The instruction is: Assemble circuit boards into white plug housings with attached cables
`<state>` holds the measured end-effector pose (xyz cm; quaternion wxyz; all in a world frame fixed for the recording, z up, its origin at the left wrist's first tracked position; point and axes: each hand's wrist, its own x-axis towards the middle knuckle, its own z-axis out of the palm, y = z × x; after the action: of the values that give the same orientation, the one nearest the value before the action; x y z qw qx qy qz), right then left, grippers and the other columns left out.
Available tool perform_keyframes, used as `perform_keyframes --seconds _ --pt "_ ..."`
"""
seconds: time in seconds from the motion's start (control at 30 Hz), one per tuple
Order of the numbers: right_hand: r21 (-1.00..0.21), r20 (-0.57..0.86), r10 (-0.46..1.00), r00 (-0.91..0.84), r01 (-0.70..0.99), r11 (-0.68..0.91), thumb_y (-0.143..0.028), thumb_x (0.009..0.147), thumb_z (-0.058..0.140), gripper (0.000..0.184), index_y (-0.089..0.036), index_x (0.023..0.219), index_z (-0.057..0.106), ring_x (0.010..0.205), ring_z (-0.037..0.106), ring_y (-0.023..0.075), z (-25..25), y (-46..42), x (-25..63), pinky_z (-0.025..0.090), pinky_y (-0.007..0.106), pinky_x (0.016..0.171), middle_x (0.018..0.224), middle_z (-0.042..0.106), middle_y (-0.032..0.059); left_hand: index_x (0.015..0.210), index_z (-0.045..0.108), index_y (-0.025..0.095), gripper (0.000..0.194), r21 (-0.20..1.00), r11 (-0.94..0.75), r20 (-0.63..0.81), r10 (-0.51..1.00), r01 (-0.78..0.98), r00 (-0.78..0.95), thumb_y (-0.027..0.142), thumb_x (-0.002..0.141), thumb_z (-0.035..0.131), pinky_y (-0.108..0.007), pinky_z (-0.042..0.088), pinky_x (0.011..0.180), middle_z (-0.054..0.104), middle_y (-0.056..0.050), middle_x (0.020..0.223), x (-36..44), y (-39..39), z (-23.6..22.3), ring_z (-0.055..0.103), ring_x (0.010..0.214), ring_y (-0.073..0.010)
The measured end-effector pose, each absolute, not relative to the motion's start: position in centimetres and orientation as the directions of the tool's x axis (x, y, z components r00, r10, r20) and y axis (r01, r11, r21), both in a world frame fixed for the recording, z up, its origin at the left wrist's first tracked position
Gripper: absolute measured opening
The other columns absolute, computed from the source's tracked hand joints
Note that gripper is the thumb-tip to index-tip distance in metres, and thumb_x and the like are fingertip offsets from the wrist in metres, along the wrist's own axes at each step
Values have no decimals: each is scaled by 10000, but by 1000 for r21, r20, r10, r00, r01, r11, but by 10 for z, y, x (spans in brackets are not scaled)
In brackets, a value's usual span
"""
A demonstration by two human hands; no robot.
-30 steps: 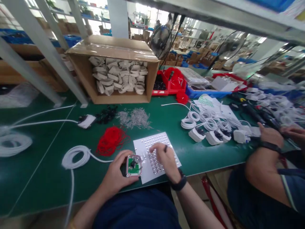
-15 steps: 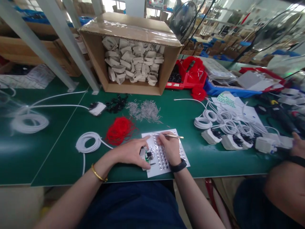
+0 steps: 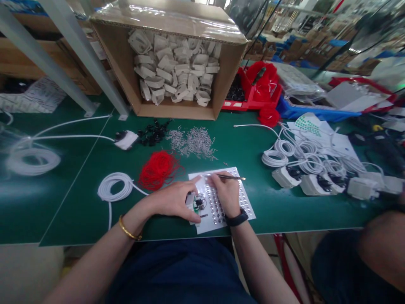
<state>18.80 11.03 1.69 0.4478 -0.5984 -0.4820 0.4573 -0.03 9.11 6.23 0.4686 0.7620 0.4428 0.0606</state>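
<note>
My left hand point(image 3: 173, 198) grips a small white housing with a green circuit board point(image 3: 196, 204) and holds it down on a white sheet of small round dots point(image 3: 240, 198) near the table's front edge. A white cable runs from that housing to a coil point(image 3: 114, 186) on the left. My right hand point(image 3: 226, 193) rests on the sheet beside the housing, its fingers pinched on thin metal tweezers point(image 3: 232, 177) that point right. A bangle is on my left wrist and a black band on my right.
Beyond the sheet lie a red thread heap point(image 3: 159, 169), a pile of small metal pins point(image 3: 193, 142) and black parts point(image 3: 153, 131). A cardboard box of white housings point(image 3: 172, 67) stands at the back. White units with coiled cables point(image 3: 300, 169) lie right, next to a co-worker's arm point(image 3: 376, 240).
A second ago my left hand held the housing up off the table; it now lies pressed on the sheet. The tweezers have come into plain sight in my right hand. The view has tilted down.
</note>
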Motion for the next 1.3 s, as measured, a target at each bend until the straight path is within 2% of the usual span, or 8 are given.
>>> perform_keyframes --seconds 0.3,0.6,0.83,0.97,1.03,1.13,1.23,1.3 --pt "-978 -165 985 52 123 -170 -437 715 693 280 -175 720 595 580 671 206 11 112 195 547 312 559 615 692 44 922 605 192 532 774 -160 -318 739 613 594 555 560 750 -349 433 909 316 -103 1500 -1 90 61 512 1189 -320" --pt "-980 -146 984 99 118 -157 -423 709 699 254 -182 704 617 567 656 196 19 109 189 540 306 555 604 683 31 966 623 208 538 780 -156 -291 766 605 573 525 552 758 -335 450 830 430 -80 1439 0 87 63 569 1096 -305" --pt "-982 -107 989 102 143 -120 -395 752 670 222 -187 762 593 606 660 184 16 108 190 533 296 575 648 678 22 947 620 198 521 793 -141 -297 759 592 579 515 559 762 -350 454 867 339 -86 1491 1 88 64 571 1101 -299" --pt "-990 -114 987 113 66 -122 -361 717 711 234 -187 773 565 600 664 173 13 106 189 538 294 586 650 670 2 933 623 190 498 819 -157 -237 783 551 575 482 562 780 -401 400 986 392 -108 1460 -1 83 62 468 1242 -332" --pt "-990 -135 984 113 18 -138 -354 705 725 250 -183 776 558 592 670 172 11 106 189 543 290 577 639 673 2 972 618 189 537 854 -122 -186 836 506 516 460 546 800 -413 400 998 462 -115 1404 -2 73 58 466 1245 -328" --pt "-981 -173 981 84 -100 -164 -342 709 732 261 -176 806 556 616 690 178 10 107 192 557 286 583 659 696 19 1130 537 202 668 944 44 -144 947 327 286 411 559 814 -398 463 939 588 -98 1229 -1 50 46 570 1117 -283" --pt "-939 -218 974 53 -282 -195 -315 684 764 278 -179 826 568 671 707 190 15 103 198 575 294 620 728 725 47 1204 444 215 727 992 107 -110 993 71 42 319 589 817 -383 462 960 596 -87 1188 3 27 31 583 1102 -254" --pt "-886 -281 960 26 -392 -248 -290 656 788 280 -189 820 585 710 712 201 23 94 200 582 298 629 761 734 53 1207 432 219 728 998 68 -68 997 4 -46 267 592 819 -383 433 1003 557 -94 1248 8 18 23 550 1153 -251"
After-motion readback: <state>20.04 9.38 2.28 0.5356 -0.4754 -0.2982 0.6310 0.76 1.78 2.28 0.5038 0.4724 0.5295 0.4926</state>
